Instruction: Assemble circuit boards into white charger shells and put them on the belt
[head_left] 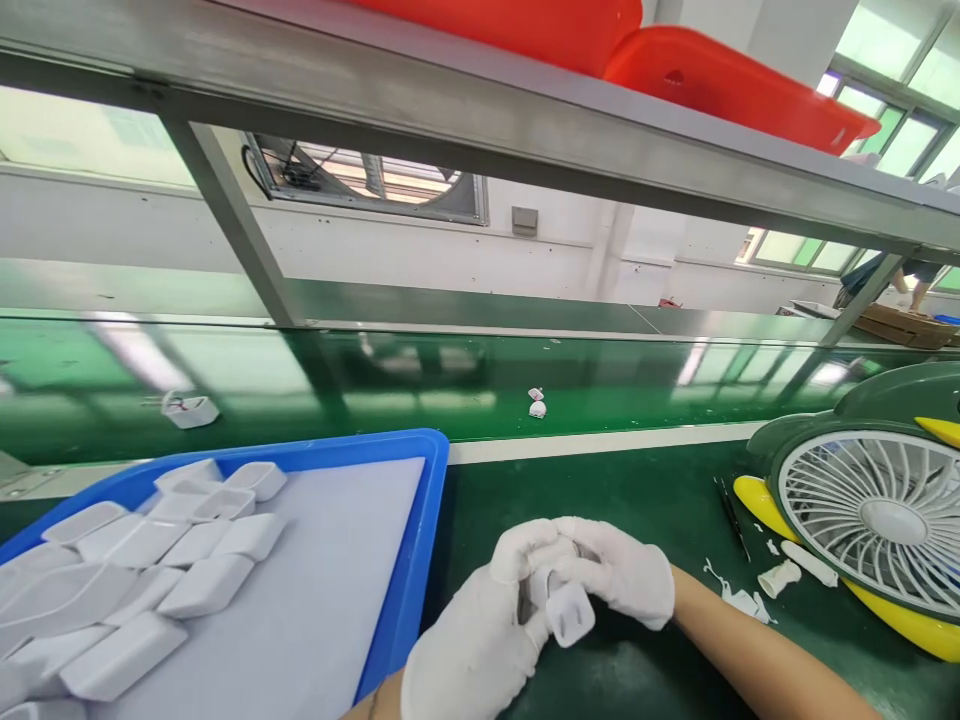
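Both of my hands wear white gloves and meet over the dark green bench mat. My left hand is closed around a white plastic housing, gripping it from the left and below. The fingers of my right hand close on the same housing from above and the right. One squarish end with a small recess faces me; the gloves hide the rest of the part. To the left, a blue tray lined with a white sheet carries several similar white plastic housings.
At right stands a green and yellow fan, with black tweezers and white scraps beside it. A green conveyor belt behind carries small white parts. Overhead runs a metal shelf with red bins. A person's arm shows far right.
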